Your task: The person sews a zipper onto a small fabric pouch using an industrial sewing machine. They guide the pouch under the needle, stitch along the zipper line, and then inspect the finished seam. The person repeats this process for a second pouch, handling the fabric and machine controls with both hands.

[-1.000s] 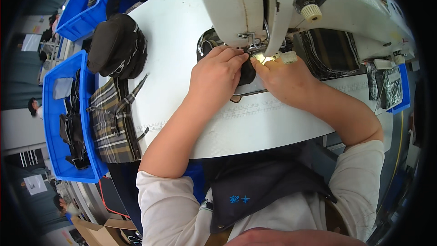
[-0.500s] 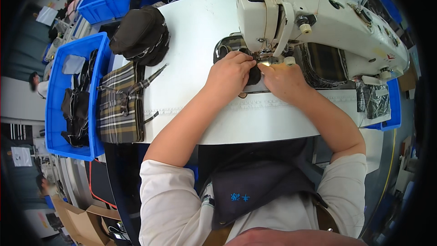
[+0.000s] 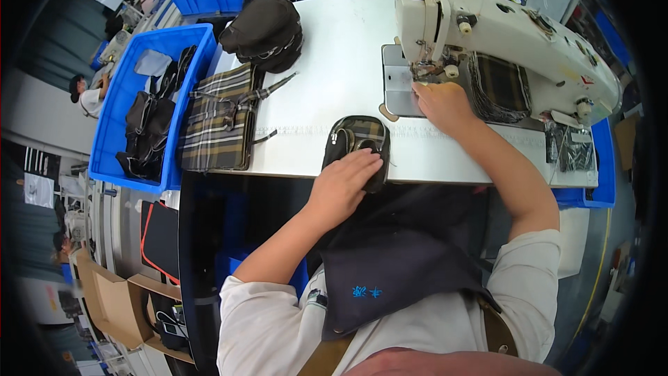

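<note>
My left hand (image 3: 344, 184) rests with closed fingers over a dark pouch (image 3: 356, 129) with a plaid patch and zipper, gripping it at the table's front edge. My right hand (image 3: 442, 104) is beside the needle of the white sewing machine (image 3: 515, 35), its fingers curled at the metal throat plate (image 3: 398, 80); whatever they pinch is too small to make out. Right of the needle lies a stack of dark plaid pieces (image 3: 497, 80) under the machine arm.
Folded plaid fabric (image 3: 216, 132) and dark bundled pieces (image 3: 261, 35) sit on the white table (image 3: 341, 42)'s left, beside a blue bin (image 3: 104, 132) of dark items. Packets (image 3: 570, 143) lie at right. A cardboard box (image 3: 111, 299) stands lower left; a co-worker (image 3: 90, 97) is far left.
My left hand and the pouch have moved from under the needle down to the table's front edge, exposing the throat plate. My right hand stays near the needle. The view has shifted.
</note>
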A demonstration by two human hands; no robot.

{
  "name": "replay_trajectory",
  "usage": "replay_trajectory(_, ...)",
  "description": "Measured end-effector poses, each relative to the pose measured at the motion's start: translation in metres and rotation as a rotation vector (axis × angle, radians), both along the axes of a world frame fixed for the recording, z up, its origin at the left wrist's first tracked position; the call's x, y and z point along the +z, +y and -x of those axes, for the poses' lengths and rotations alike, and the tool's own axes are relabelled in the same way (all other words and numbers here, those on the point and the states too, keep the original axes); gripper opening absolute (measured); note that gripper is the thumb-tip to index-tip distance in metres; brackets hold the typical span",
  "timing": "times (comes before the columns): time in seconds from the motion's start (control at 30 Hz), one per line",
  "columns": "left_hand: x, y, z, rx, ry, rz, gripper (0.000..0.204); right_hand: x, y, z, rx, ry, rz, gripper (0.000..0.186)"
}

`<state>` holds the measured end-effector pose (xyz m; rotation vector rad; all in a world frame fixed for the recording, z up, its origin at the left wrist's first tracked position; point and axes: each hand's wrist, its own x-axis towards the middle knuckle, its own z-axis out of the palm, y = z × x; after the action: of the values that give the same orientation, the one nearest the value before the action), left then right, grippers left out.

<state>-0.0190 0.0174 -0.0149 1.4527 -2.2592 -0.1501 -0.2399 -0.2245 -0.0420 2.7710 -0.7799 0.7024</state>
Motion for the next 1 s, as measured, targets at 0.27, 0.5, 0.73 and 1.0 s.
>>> replay_trajectory(0.27,0.025,0.031,-0.004,0.341,1.903,-0.370,0.050,0.004,0.068,0.000,-0.198,0.092,-0.254,0.021)
replay_trajectory(0.5,0.030,0.039,0.001,0.251,1.881,-0.374,0.052,0.004,0.125,0.015,-0.122,-0.516,-0.591,0.019)
replay_trajectory(0.73,0.035,0.044,0.007,0.227,1.755,-0.321,0.050,0.064,0.167,0.019,0.055,-0.804,-0.801,0.041)
replay_trajectory(1.0,0.033,0.045,0.008,0.255,1.658,-0.297,0.059,0.071,0.176,0.003,0.089,-0.624,-0.527,0.031)
